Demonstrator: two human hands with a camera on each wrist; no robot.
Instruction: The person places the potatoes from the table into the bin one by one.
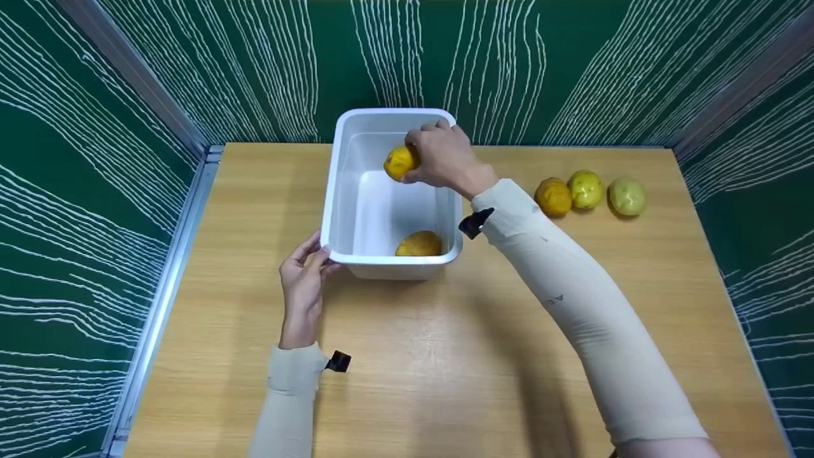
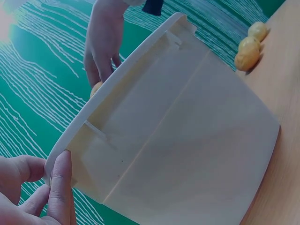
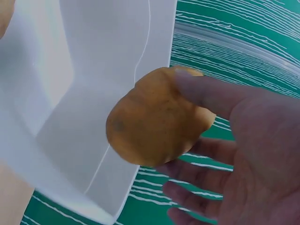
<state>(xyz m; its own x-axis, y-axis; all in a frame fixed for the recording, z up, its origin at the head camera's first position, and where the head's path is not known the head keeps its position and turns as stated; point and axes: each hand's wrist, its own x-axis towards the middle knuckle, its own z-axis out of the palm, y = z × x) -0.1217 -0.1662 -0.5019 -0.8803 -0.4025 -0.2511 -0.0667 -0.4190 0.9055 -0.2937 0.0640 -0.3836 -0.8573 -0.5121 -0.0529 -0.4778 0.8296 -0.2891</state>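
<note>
Head view: a white tub (image 1: 343, 191) is seen standing at the middle of the counter's (image 1: 445, 356) far edge, its long axis running from the near side toward the back wall. The tub's near left corner is pinched at the rim by the left hand (image 1: 304, 280), thumb and fingers curled on the lip (apparently so that the tub is kept steady). Above the tub's far right part, a yellow-orange fruit (image 1: 400, 161) is held by the right hand (image 1: 445, 156), gripped from above with the fingers wrapped round it, still clear of the tub floor. From the right wrist view the held fruit (image 3: 157, 117) is shown as a slightly dented oval, pinned between thumb and fingers; its long axis appears tilted, though exactly which way it points cannot be told. A second fruit (image 1: 418, 244) is seen lying inside the tub against the near wall, its longer side along that wall. Toward the counter's far right corner, three more fruits (image 1: 586, 189) are lined up in a row (one orange, two greener), touching or just beside each other, well apart from the tub. Both forearms are covered by beige sleeves (image 1: 572, 299).
</note>
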